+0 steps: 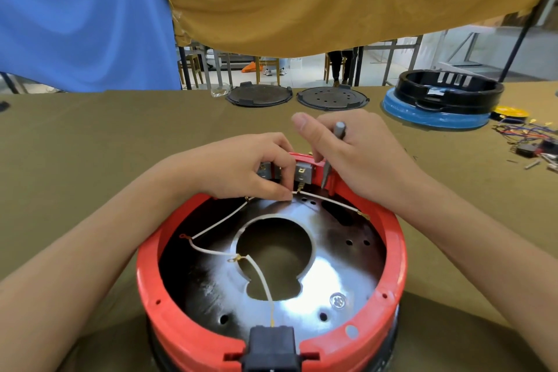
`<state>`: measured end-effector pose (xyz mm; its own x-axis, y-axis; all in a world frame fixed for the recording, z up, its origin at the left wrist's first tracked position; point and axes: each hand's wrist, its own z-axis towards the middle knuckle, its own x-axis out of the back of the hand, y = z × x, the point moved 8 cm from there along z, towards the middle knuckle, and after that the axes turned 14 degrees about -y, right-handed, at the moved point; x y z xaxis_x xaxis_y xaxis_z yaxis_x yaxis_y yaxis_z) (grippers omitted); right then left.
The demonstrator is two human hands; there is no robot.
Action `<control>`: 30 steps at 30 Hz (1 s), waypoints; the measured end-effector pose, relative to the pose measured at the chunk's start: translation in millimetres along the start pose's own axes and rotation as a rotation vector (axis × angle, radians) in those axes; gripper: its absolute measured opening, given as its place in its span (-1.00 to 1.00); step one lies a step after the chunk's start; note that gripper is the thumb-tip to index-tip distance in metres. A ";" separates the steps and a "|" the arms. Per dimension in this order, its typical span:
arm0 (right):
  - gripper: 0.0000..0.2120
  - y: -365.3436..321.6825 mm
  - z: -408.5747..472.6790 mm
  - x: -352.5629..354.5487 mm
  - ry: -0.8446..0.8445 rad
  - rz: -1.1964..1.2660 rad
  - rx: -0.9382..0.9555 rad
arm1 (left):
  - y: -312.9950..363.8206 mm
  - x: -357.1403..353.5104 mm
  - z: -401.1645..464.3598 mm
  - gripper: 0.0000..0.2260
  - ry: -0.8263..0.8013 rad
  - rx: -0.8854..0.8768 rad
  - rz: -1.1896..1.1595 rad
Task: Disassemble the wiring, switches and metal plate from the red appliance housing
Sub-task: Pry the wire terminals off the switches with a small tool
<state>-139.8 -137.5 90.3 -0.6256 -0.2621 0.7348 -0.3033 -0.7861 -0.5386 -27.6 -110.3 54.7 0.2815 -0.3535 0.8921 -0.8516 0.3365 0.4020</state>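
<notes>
The round red housing (392,254) stands on the table right in front of me, open side up. Inside lies a shiny metal plate (326,287) with a large keyhole-shaped opening. White wires (217,222) with ring terminals trail across the plate. Grey switches (303,171) sit at the housing's far rim. My left hand (241,166) pinches a white wire end just below a switch. My right hand (350,154) grips a grey metal tool (335,145) whose tip points down beside the switch. A black power socket (271,344) sits in the near rim.
Two dark round lids (259,95) (332,96) lie at the table's far edge. A black ring on a blue base (437,113) stands at the far right, with a yellow disc (510,112) and loose coloured wires and parts (531,139) beside it. Blue and mustard cloths hang behind.
</notes>
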 end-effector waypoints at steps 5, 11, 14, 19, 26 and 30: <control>-0.51 5.0 -7.2 13.0 0.084 0.044 0.028 | 0.6 -0.7 -1.4 -0.89 0.002 -0.009 0.008; -0.56 -0.8 -6.7 6.8 0.028 -0.074 0.083 | -1.8 0.2 -0.1 -0.94 0.019 -0.027 0.004; -0.57 -0.1 -3.1 2.2 -0.038 -0.101 0.078 | -2.2 0.8 -1.1 -0.95 0.019 -0.028 0.007; -0.57 -3.0 -5.9 7.0 0.020 -0.100 0.117 | 0.3 -0.4 -0.5 -0.96 0.007 -0.051 -0.004; -0.54 0.0 -0.4 2.3 -0.024 -0.095 0.067 | -1.2 -0.1 -1.0 -0.98 0.017 -0.052 -0.010; -0.49 5.3 9.8 -2.1 -0.033 0.006 0.026 | -0.1 -0.5 -0.3 -0.98 0.010 -0.062 -0.016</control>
<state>-133.1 -146.6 89.9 -0.6028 -0.2847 0.7454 -0.2808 -0.7987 -0.5321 -27.5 -109.9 54.2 0.3000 -0.3506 0.8872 -0.8177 0.3845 0.4284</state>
